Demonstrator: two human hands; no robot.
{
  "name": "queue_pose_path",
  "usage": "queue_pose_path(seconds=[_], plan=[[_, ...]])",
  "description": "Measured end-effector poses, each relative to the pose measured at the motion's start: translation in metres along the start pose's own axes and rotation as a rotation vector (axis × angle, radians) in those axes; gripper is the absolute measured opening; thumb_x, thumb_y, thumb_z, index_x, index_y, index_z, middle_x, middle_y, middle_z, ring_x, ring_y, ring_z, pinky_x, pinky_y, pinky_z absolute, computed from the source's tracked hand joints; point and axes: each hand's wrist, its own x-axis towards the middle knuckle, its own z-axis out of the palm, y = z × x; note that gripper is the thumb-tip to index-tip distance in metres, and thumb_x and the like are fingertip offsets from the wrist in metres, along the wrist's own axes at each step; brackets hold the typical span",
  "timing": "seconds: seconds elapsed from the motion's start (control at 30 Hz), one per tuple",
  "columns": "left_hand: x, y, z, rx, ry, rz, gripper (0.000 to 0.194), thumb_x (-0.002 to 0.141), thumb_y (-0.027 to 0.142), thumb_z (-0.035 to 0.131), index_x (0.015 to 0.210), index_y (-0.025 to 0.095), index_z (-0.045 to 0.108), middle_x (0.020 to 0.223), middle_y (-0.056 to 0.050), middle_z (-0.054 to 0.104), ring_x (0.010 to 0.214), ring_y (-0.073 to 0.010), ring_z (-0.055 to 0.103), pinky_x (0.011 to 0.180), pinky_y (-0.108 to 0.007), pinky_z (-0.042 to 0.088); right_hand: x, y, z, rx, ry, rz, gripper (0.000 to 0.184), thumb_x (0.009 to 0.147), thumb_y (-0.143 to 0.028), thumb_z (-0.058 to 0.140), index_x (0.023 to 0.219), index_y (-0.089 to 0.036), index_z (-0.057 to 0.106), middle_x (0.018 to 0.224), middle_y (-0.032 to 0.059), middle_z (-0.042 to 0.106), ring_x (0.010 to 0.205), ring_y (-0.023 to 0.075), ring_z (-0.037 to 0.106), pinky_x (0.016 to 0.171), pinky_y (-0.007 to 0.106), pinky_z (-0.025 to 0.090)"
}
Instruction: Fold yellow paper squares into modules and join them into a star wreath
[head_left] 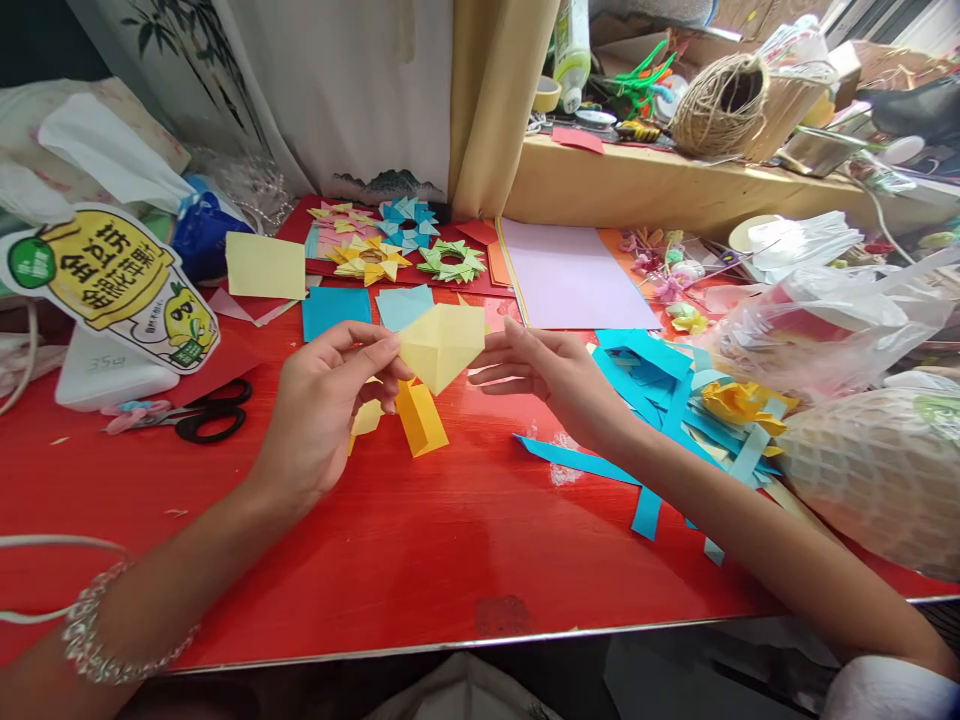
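Head view, please, biggest thing first.

A red table (450, 560) spreads across the lower half. Just past three o'clock lies a heap of blue paper strips (660, 372), perhaps set aside as offcuts. At two o'clock a lilac sheet (574, 275) lies flat, probably back there to leave working room.

And the hands?

Around half past eight, the left hand (322, 400) pinches with thumb and fingers. At three, the right hand (562, 375) is loosely spread, fingertips by the paper's edge; I can't tell whether they touch.

Which paper?

Creased pale yellow paper (441, 345), raised near centre, toward ten o'clock, likely so its folds show.

Smallest?

Folded orange paper (424, 425) at half past seven, seemingly within easy reach.
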Motion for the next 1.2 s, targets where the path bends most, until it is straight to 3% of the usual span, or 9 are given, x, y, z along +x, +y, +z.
queue_pose_path(seconds=[0.1,0.23,0.4,0.57,0.73,0.83,0.93,1.07,1.2], plan=[[-0.003,-0.003,0.004,-0.007,-0.043,-0.072,0.010,0.078,0.026,0.064,0.078,0.018,0.058,0.068,0.001,0.065,0.057,-0.0089,0.054,0.053,-0.019,0.044,-0.001,0.003,0.006,0.006,-0.084,0.014,0.033,0.079,-0.042,0.063,0.099,-0.015,0.065,0.102,0.0079,0.068,0.088,0.0139,0.065,0.081,0.029,0.055],[-0.007,-0.004,0.009,0.155,-0.206,-0.162,0.017,0.074,0.030,0.067,0.080,0.017,0.057,0.072,-0.001,0.066,0.066,-0.0133,0.061,0.056,-0.022,0.048,-0.003,0.005,0.009,-0.013,-0.048,0.019,0.031,0.079,-0.038,0.064,0.096,-0.012,0.066,0.094,0.0070,0.070,0.078,0.0125,0.066,0.075,0.028,0.057],[-0.008,-0.003,0.009,0.235,-0.271,-0.114,0.022,0.072,0.032,0.070,0.087,0.018,0.060,0.088,-0.002,0.067,0.076,-0.0142,0.061,0.058,-0.020,0.049,-0.001,0.003,0.006,-0.057,-0.115,0.062,0.025,0.078,-0.031,0.066,0.091,-0.010,0.068,0.089,0.0074,0.070,0.071,0.0105,0.064,0.064,0.023,0.056],[-0.006,-0.004,0.007,0.199,-0.355,-0.158,0.023,0.076,0.031,0.067,0.095,0.020,0.061,0.093,-0.002,0.068,0.079,-0.0136,0.063,0.063,-0.020,0.050,-0.001,0.000,0.004,-0.088,-0.107,0.033,0.018,0.077,-0.026,0.066,0.086,-0.011,0.068,0.079,0.0040,0.069,0.065,0.0089,0.062,0.059,0.020,0.054],[-0.008,-0.007,0.008,0.236,-0.296,-0.140,0.017,0.076,0.031,0.068,0.086,0.018,0.063,0.071,0.001,0.066,0.063,-0.0108,0.060,0.061,-0.020,0.048,-0.004,0.000,0.008,-0.100,-0.096,0.016,0.022,0.079,-0.030,0.064,0.089,-0.012,0.067,0.081,0.0038,0.067,0.070,0.0106,0.061,0.063,0.023,0.051],[-0.010,-0.007,0.009,0.243,-0.318,-0.142,0.016,0.077,0.032,0.067,0.081,0.017,0.062,0.066,0.002,0.065,0.060,-0.0097,0.057,0.059,-0.019,0.046,-0.007,0.001,0.011,-0.113,-0.096,0.029,0.026,0.077,-0.035,0.065,0.087,-0.010,0.065,0.079,0.0039,0.065,0.069,0.0115,0.059,0.062,0.024,0.048],[-0.011,-0.006,0.009,0.281,-0.334,-0.151,0.018,0.077,0.033,0.067,0.080,0.017,0.060,0.067,0.002,0.065,0.060,-0.0094,0.057,0.059,-0.019,0.046,-0.008,0.003,0.012,-0.130,-0.087,0.057,0.029,0.077,-0.038,0.065,0.082,-0.010,0.063,0.074,0.0035,0.063,0.067,0.0119,0.057,0.060,0.024,0.046],[-0.011,-0.002,0.008,0.285,-0.257,-0.106,0.026,0.070,0.034,0.072,0.087,0.019,0.058,0.077,0.002,0.064,0.068,-0.0116,0.059,0.058,-0.019,0.047,-0.008,0.001,0.011,-0.142,-0.064,0.090,0.027,0.075,-0.036,0.067,0.079,-0.010,0.062,0.075,0.0039,0.064,0.066,0.0116,0.058,0.059,0.023,0.045],[-0.010,-0.004,0.008,0.224,-0.194,-0.028,0.021,0.072,0.033,0.070,0.085,0.020,0.060,0.076,0.002,0.061,0.070,-0.0113,0.058,0.061,-0.019,0.047,-0.007,-0.003,0.012,-0.096,-0.125,0.156,0.023,0.073,-0.033,0.069,0.078,-0.011,0.065,0.074,0.0031,0.066,0.065,0.0115,0.061,0.057,0.022,0.046]])
